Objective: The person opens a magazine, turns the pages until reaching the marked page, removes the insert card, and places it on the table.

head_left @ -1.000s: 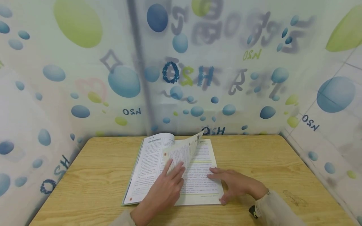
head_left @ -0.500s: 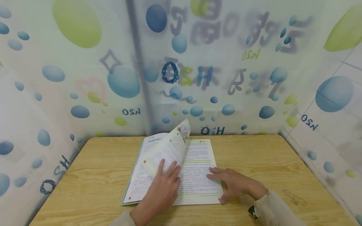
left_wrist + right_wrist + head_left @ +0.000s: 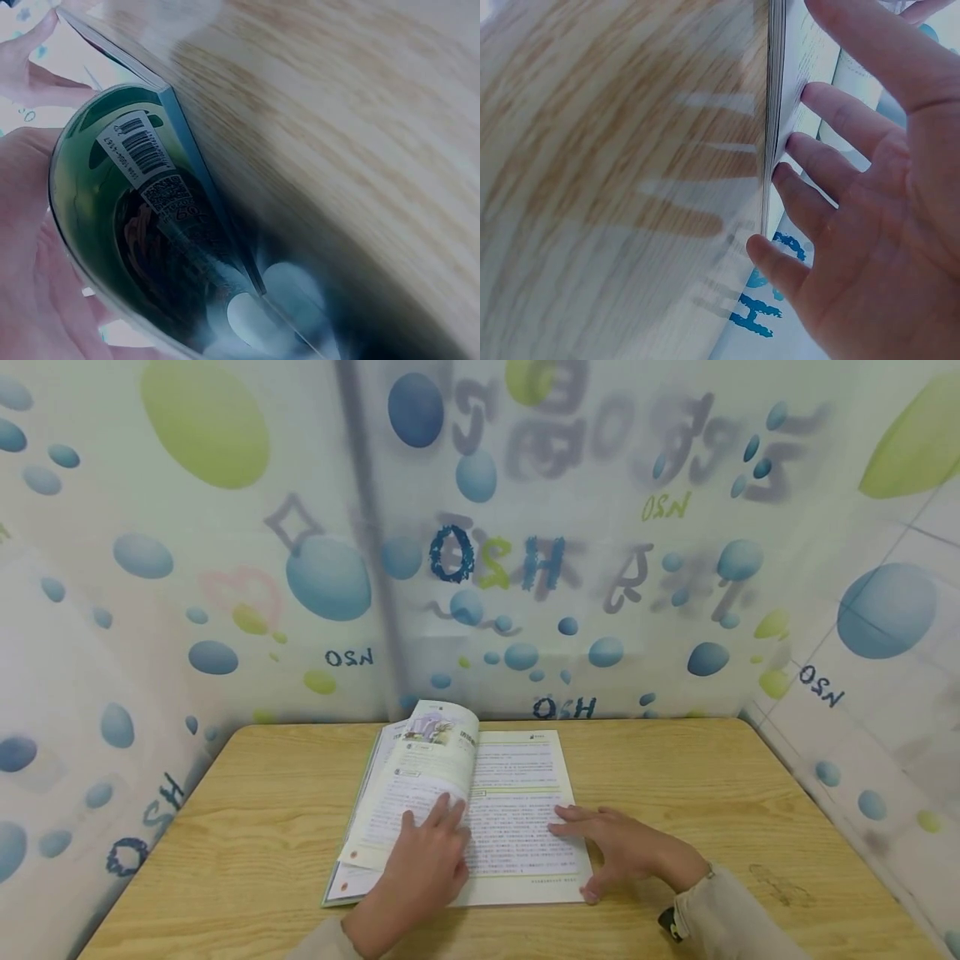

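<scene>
An open book [image 3: 525,852] with printed text lies on the wooden table. One loose, curved page [image 3: 420,777] with a small picture at its top lies over the left side, its upper part bowed up near the spine. My left hand [image 3: 427,860] rests on that page with fingers extended. In the left wrist view, the green back cover [image 3: 97,202] with a barcode label [image 3: 139,154] bends up beside the left hand [image 3: 34,247]. My right hand [image 3: 633,852] is spread at the right page's outer edge, its fingertips touching the paper; the right wrist view shows the page edges [image 3: 777,90] beside its fingers.
The wooden table [image 3: 675,768] extends around the book on all sides. Behind it and at both sides hang pale sheets [image 3: 630,668] printed with blue and green drops and mirrored lettering. A dark item [image 3: 671,923] shows at the right sleeve's cuff.
The lifted page has swung from right to left and now lies over the left side. My left hand has shifted slightly left with it. The right hand has stayed in place.
</scene>
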Tool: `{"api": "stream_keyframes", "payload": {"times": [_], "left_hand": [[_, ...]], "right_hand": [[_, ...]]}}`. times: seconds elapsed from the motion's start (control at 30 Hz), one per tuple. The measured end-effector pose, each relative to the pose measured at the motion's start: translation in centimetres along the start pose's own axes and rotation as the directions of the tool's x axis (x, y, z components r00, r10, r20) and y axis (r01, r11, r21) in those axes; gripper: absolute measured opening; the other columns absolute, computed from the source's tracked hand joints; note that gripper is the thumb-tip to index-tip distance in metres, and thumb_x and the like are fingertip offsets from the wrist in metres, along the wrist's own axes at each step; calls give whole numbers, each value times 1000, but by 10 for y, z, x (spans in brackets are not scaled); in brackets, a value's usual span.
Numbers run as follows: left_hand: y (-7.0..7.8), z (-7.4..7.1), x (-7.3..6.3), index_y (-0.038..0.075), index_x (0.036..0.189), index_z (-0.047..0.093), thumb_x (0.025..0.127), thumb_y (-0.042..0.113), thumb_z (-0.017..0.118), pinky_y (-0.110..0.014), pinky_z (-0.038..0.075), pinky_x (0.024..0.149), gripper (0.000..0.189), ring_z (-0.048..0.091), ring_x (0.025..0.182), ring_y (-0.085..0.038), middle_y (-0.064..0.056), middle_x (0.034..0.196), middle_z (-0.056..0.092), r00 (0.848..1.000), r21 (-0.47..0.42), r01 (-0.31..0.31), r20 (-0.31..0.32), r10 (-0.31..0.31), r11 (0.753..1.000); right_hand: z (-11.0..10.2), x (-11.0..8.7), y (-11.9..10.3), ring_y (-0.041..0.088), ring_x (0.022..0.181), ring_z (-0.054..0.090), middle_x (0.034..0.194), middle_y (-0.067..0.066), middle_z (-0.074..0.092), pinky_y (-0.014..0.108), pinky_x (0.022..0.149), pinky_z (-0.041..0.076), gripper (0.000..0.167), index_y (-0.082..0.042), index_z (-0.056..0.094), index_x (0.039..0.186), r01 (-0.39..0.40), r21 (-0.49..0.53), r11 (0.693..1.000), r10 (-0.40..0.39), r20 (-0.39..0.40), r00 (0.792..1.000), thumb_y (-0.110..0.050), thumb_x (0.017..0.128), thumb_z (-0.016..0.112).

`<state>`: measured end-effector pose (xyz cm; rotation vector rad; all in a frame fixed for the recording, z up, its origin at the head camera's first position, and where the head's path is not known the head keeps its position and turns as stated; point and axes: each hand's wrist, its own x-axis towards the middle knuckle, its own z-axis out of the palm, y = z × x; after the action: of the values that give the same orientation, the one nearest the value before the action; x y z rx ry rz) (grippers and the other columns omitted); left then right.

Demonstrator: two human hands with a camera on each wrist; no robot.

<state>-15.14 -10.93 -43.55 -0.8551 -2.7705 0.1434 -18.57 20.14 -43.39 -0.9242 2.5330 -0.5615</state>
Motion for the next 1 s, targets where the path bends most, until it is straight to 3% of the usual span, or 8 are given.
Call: {"api": "stream_keyframes", "payload": {"times": [0.27, 0.53, 1.0], "left_hand": [[-4, 3, 2, 8, 102, 73, 79, 27, 73, -62, 52, 75, 29, 54, 127, -36, -15, 134, 61, 997, -47, 77, -21, -78, 996], [-6, 4, 3, 6, 114, 71, 82, 30, 73, -68, 51, 79, 40, 52, 128, -42, -20, 138, 56, 990, -98, 141, 39, -138, 985], [-6, 4, 0, 7, 120, 70, 84, 29, 71, -68, 51, 76, 43, 52, 129, -40, -19, 140, 54, 984, -128, 176, 30, -174, 976]], "right_hand": [[0, 1, 2, 30, 147, 28, 160, 8, 32, 62, 114, 22, 90, -15, 48, 149, -10, 4, 1000, 10, 0, 1000, -39, 71, 87], [2, 2, 3, 30, 147, 28, 160, 8, 32, 61, 114, 23, 90, -16, 48, 149, -15, 10, 1000, 15, 1, 1000, -39, 72, 87], [0, 1, 1, 33, 146, 29, 160, 7, 32, 60, 114, 25, 89, -17, 49, 148, -19, -5, 1000, 19, 4, 1000, -41, 71, 87]]}}
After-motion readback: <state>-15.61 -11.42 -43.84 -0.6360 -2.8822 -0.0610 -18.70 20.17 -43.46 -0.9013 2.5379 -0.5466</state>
